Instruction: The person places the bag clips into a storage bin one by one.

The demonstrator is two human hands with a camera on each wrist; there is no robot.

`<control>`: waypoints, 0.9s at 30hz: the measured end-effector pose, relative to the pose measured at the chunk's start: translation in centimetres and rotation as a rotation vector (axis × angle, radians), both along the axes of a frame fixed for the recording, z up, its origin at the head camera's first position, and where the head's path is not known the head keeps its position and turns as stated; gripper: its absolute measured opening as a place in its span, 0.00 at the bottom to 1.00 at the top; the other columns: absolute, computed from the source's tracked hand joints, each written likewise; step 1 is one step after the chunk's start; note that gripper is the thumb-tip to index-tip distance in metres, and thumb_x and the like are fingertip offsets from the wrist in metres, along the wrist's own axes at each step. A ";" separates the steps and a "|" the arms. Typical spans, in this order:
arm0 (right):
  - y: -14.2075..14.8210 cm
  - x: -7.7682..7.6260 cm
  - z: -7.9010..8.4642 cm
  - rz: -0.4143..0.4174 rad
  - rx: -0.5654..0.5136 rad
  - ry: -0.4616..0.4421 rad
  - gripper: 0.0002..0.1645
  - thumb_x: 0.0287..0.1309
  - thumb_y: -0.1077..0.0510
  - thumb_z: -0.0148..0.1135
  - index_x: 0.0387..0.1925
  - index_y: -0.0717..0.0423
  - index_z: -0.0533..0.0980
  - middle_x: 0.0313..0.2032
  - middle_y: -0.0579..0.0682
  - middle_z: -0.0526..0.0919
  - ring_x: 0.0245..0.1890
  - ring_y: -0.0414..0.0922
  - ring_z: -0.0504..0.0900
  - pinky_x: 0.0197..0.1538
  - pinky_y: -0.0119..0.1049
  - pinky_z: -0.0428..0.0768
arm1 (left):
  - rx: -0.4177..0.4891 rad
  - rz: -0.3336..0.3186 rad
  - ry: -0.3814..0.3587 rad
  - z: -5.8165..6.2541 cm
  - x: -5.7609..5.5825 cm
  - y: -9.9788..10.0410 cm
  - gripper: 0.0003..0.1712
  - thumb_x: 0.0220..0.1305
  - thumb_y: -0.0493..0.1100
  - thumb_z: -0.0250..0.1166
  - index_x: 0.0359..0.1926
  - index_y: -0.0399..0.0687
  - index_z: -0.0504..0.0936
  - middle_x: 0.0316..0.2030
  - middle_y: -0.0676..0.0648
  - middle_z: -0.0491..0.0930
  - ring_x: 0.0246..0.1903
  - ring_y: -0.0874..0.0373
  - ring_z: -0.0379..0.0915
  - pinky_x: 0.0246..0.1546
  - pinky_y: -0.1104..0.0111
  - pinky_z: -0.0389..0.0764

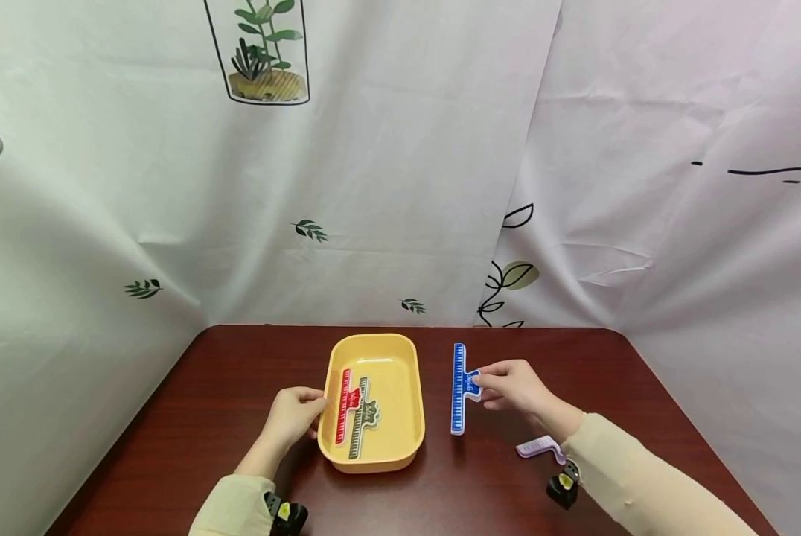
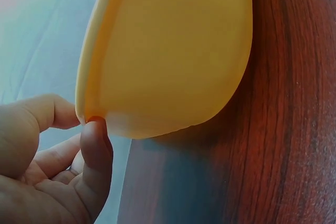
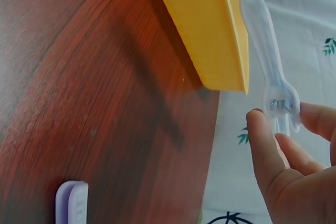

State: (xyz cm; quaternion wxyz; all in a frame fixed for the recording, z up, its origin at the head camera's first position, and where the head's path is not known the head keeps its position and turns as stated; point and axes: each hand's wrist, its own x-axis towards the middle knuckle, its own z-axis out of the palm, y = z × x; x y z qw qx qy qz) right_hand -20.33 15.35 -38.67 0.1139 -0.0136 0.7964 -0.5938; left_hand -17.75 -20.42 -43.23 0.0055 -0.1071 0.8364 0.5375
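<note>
My left hand (image 1: 289, 418) pinches the left rim of a yellow tray (image 1: 410, 380); in the left wrist view, thumb and finger meet on the edge of the tray (image 2: 173, 61). A red clip (image 1: 342, 409) and a dark green clip (image 1: 357, 428), both with piano-key patterns, lie side by side inside it. To the right of the tray, my right hand (image 1: 517, 388) holds a blue piano-key clip (image 1: 458, 391) by its handle, above the table. The right wrist view shows this clip (image 3: 265, 45) edge-on, its spring between the fingertips.
A light purple clip (image 1: 537, 447) lies on the dark red-brown table (image 1: 240, 372), below the right forearm. Behind the table hangs a pale patterned cloth (image 1: 387, 186). A small black camera is strapped on each wrist.
</note>
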 end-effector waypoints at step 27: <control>-4.1 -0.6 0.0 0.074 0.030 -0.033 0.22 0.53 0.58 0.66 0.45 0.70 0.78 0.30 0.56 0.86 0.28 0.45 0.85 0.33 0.43 0.85 | 0.011 -0.028 -0.007 0.2 0.3 -0.1 0.18 0.61 0.35 0.58 0.50 0.27 0.77 0.31 0.39 0.81 0.19 0.59 0.72 0.16 0.68 0.78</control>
